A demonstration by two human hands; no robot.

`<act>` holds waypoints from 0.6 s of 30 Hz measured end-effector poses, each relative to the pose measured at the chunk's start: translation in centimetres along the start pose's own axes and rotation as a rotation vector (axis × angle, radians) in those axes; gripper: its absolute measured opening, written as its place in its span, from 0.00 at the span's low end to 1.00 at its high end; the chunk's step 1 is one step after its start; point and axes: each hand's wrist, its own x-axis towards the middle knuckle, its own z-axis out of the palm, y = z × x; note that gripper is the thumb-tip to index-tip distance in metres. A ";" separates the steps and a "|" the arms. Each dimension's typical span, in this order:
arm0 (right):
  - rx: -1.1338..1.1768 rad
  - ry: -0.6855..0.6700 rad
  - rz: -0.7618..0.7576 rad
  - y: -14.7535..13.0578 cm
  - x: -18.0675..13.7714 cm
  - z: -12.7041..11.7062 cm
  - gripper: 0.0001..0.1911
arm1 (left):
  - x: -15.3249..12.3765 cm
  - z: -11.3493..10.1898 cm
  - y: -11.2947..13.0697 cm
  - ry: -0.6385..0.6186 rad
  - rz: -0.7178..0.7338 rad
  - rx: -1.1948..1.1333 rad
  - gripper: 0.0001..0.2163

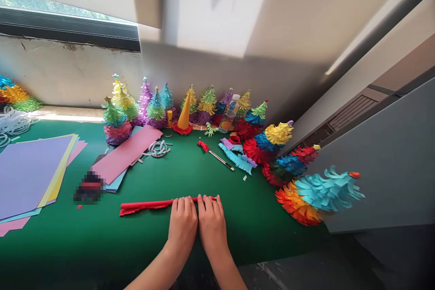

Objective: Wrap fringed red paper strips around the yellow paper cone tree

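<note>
A long red fringed paper strip point(146, 206) lies across the green table near its front, its cut fringe hanging along the lower edge at the left end. My left hand point(184, 219) and my right hand point(212, 219) sit side by side on its right part. Fingers of both hands are pressed together over the strip, curling across its top edge. A small pale tip shows by the right fingertips; what it belongs to I cannot make out. Beyond the hands lie a utility knife point(221, 161) and blue fringed paper pieces point(238, 158).
Several fringed paper trees point(278, 133) line the back and right of the green table point(183, 163). A yellow paper cone point(184, 115) with a red fringe and a plastic bottle point(228, 115) stand among them. Coloured paper sheets point(30, 172) and a pink strip point(127, 154) lie left.
</note>
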 end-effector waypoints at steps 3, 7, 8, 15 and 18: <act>0.010 -0.012 0.021 0.0 -0.1 -0.1 0.17 | -0.2 0.1 0.2 0.013 0.001 -0.005 0.14; 0.056 -0.022 0.015 0.2 -0.5 0.2 0.17 | -0.9 0.8 0.5 0.036 -0.003 -0.015 0.17; 0.065 -0.021 0.001 0.2 -0.6 0.4 0.17 | -1.0 0.9 0.6 0.044 -0.001 -0.023 0.17; 0.103 -0.005 -0.033 0.7 -1.3 0.5 0.17 | -1.0 0.4 0.4 0.040 0.024 -0.007 0.14; 0.134 0.003 -0.003 0.6 -1.5 0.1 0.17 | -0.8 -0.2 0.1 0.020 0.036 -0.024 0.10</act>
